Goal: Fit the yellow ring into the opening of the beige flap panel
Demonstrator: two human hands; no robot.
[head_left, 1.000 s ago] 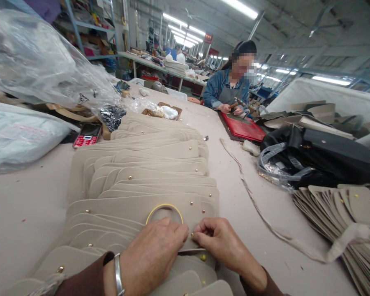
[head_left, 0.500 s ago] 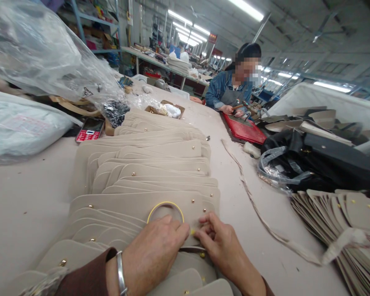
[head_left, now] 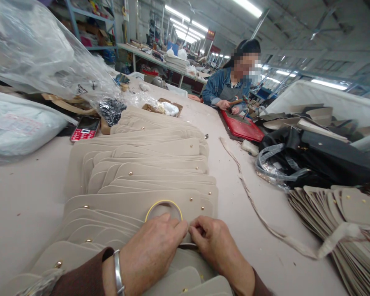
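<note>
Shifting leftward since the last earlier frame, the right hand (head_left: 217,242) is now bringing its fingertips close to the left thumb, and the yellow fleck that was showing between the hands is no longer showing. The left hand (head_left: 148,250) is keeping much the same place over the panels.

Head view: the work in hand is appearing to be a fine fingertip step, with both hands meeting over the panels (head_left: 160,150). These are lying fanned and overlapping on the table (head_left: 15,185), several bearing a gold stud (head_left: 191,199). The next move is seeming to call for a steady left hand and a light, exact touch from the right, without disturbing the layers beneath.

The right hand is pinching thumb against forefinger; whether anything is sitting in that pinch cannot be told. The left hand is bending its fingers down, thumb pointing toward the right hand. The yellow-rimmed ring (head_left: 164,201) is rising into sight just beyond its knuckles, its lower part being hidden, so whether the hand is gripping it cannot be told.

Farther off, a co-worker (head_left: 226,88) is holding a hammer (head_left: 238,101) over a red board (head_left: 245,128). A second stack (head_left: 354,205) is lying to the right, showing yellow marks.
</note>
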